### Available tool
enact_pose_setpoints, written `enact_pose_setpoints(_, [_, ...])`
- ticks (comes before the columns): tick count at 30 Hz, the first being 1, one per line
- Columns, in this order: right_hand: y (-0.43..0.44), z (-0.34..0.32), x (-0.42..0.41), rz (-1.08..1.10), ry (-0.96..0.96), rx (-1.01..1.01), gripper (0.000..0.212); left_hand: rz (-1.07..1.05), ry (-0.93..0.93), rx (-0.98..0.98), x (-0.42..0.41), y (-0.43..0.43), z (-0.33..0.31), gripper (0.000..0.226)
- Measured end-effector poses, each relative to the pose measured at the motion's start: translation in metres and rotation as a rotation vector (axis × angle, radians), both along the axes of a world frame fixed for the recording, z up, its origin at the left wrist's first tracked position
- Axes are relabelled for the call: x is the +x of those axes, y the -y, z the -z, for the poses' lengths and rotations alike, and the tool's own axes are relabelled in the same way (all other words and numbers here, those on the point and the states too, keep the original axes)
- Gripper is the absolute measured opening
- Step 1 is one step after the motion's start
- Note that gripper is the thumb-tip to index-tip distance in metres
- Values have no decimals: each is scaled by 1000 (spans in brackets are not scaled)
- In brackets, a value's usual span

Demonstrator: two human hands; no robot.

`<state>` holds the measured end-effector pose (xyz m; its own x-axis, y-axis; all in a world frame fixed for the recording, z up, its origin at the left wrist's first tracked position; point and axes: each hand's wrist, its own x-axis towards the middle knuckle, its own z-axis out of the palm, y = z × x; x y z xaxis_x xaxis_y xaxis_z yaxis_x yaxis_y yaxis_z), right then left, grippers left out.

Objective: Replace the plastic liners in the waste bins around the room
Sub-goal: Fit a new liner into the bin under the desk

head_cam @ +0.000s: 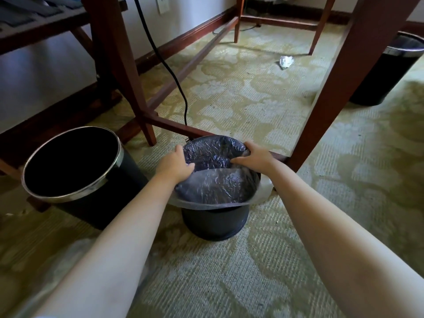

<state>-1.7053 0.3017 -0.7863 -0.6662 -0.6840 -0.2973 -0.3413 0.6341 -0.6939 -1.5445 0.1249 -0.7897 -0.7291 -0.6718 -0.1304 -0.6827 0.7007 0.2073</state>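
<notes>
Liner fitting is judged to be the step in hand: clear film is stretched over the mouth of the dark bin at centre frame, on the carpet near the table leg. Film is draped over the near rim, w/ a loose flap hanging at the bin's right side. The far part sags inside in wrinkled folds. Film at the left rim is gripped by the left hand, fingers curled over it. A fold at the far right rim is pinched by the right hand, thumb turned inward.

For a good fit, the film should be drawn outward evenly from both sides, so the hem is folded over the rim all round. The far rim, close to the cross rail, prob. needs attention, as cover there can't be confirmed. Air should be pressed out & the bag pushed to the bottom, else it may balloon. Thin film is likely to tear if tugged hard, so short, gentle pulls are advised. The flap at right should be tucked or knotted.

At lower left a second bin, w/ a metal rim band, is seen unlined. A third bin stands at upper right.
</notes>
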Motion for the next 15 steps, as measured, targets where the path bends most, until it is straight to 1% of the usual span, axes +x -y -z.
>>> enact_pose_setpoints(3, [-10, -2, 10, 71, 89, -54, 72, -25, -41, 12, 14, -3, 4, 52])
enact_pose_setpoints(5, [-15, -5, 18, 116, 75, -56, 76, -55, -63, 53, 20, -8, 4, 51])
enact_pose_setpoints(6, [-17, -7, 21, 121, 32, -45, 77, -79, -81, 83, 23, -12, 3, 50])
enact_pose_setpoints(7, [-18, -9, 25, 119, -42, -28, 77, -100, -99, 101, 26, -16, 1, 49])
enact_pose_setpoints(8, [-18, -12, 30, 112, -145, -17, 77, -99, -123, 72, 30, -21, 0, 51])
enact_pose_setpoints(10, [-17, -18, 40, 71, -382, -19, 74, -1, -189, -125, 35, -31, -3, 53])
enact_pose_setpoints(11, [-16, -20, 45, 33, -479, -27, 71, 75, -242, -219, 38, -35, -6, 51])
enact_pose_setpoints(12, [-16, -23, 52, -5, -556, -40, 66, 141, -303, -267, 41, -40, -10, 45])
enact_pose_setpoints(15, [-26, -22, 71, -112, -759, -151, 47, 303, -461, -308, 51, -54, -18, 29])
